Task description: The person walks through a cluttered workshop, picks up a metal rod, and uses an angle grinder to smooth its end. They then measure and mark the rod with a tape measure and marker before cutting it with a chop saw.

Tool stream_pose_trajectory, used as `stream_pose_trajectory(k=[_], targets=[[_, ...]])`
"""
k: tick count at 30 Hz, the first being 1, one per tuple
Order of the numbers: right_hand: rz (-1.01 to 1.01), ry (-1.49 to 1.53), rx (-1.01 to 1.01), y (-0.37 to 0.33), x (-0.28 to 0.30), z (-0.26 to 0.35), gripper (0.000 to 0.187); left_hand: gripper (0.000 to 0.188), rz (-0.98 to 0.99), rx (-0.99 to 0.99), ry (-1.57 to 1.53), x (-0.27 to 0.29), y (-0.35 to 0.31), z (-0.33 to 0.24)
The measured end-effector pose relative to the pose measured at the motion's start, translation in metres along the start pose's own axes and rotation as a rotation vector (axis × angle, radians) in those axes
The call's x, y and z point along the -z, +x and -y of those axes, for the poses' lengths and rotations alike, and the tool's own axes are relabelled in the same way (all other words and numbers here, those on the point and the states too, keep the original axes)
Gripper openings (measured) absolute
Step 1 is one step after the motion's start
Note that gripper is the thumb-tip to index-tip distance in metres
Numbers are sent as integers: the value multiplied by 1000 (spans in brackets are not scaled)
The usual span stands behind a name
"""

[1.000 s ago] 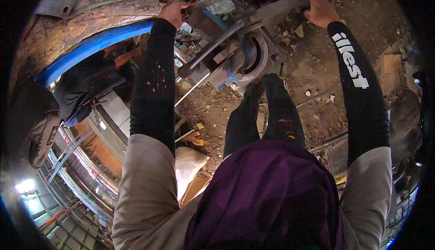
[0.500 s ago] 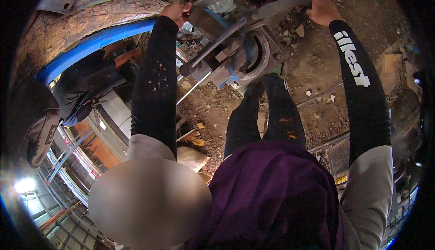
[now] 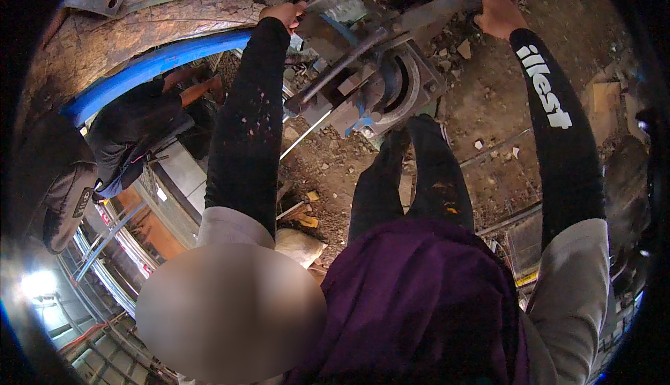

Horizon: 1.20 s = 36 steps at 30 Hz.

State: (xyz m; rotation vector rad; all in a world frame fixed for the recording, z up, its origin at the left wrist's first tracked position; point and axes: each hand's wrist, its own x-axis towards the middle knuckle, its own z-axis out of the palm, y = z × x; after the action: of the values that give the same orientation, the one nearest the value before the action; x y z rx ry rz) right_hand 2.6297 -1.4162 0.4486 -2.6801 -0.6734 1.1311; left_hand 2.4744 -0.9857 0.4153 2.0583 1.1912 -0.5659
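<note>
A heavy metal hand-lever machine [image 3: 401,92] with a curved slot stands on the dirt ground before my legs. Its long bar lever [image 3: 436,15] runs from the lower left up to the right. My right hand [image 3: 497,10] is closed over the lever's upper right end, thumb on one side and fingers on the other. My left hand [image 3: 283,15] is at the far left of the machine, fingers curled; whatever they hold is hidden. Close to that hand lies a grey metal plate [image 3: 336,0]. A thin pale strip [image 3: 306,134] sticks out from under the lever's lower end.
A large brown log-like surface [image 3: 181,26] and a blue curved band [image 3: 157,64] lie to the left. Beyond my left arm another person [image 3: 139,120] in dark clothes bends down. Stone chips and scraps litter the dirt [image 3: 481,113]. Long pipes [image 3: 105,259] run at the lower left.
The whole view has shifted slightly, so the machine and my left hand sit a little farther right. My right hand stays on the lever; the lever's angle looks nearly the same.
</note>
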Motion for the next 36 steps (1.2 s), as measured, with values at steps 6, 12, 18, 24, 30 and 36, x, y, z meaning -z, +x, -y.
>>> stream_pose_trajectory(k=[6, 12, 18, 24, 30, 36], targets=[[84, 1597, 22, 5, -23, -14, 84, 64, 2, -108, 422, -1, 7, -5], [-56, -26, -30, 10, -16, -8, 76, 69, -196, -321, 287, 31, -75, 25], [-255, 657, -24, 60, -64, -49, 78, 54, -412, -568, -6, -18, -171, 57], [-614, -337, 87, 55, -67, -48, 69, 45, -544, -698, 161, -26, -193, 40], [-313, -469, 151, 77, -35, -34, 52, 43, -477, -331, 158, -25, -203, 33], [-421, -422, 215, 70, -34, -40, 46, 44, -446, -198, 164, -26, -212, 21]])
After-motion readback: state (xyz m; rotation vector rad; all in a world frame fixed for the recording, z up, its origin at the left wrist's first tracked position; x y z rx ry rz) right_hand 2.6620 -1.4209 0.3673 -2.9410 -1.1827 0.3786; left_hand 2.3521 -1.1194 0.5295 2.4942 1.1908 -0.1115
